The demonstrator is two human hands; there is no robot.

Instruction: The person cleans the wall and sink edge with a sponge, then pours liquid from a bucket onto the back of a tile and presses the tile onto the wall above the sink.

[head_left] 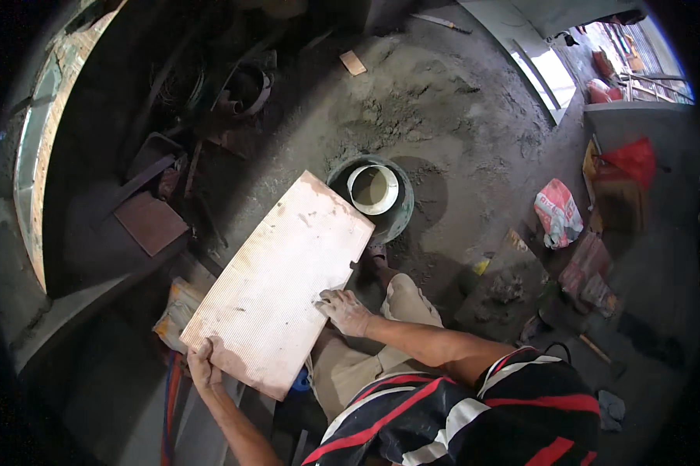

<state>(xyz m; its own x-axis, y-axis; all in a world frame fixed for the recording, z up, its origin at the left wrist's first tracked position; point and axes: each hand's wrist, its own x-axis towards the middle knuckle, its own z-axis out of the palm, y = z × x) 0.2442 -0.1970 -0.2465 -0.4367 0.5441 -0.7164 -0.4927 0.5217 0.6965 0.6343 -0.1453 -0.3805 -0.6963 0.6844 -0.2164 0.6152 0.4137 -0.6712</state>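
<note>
A large pale rectangular tile (280,272) with a fine-ribbed face is held tilted in front of me, with reddish-brown and grey smears on it. My left hand (203,365) is closed around its lower-left edge, thumb on the ribbed face. At the tile's right edge, my right hand (346,312) has bent, dusty fingers over the face; its palm lies beyond the edge and its thumb's grip is hidden. Just past the tile's upper right corner stands a dark round tub (401,220), partly covered by the tile. A white bucket (391,200) with greyish contents sits in it.
Rough grey mortar-like material (420,93) spreads over the floor ahead. To the right are a red-and-white sack (558,213), a smeared board (509,279) and a hammer-like tool (599,349). A reddish square tile (151,224) lies left. A trowel-like blade (441,23) lies far ahead.
</note>
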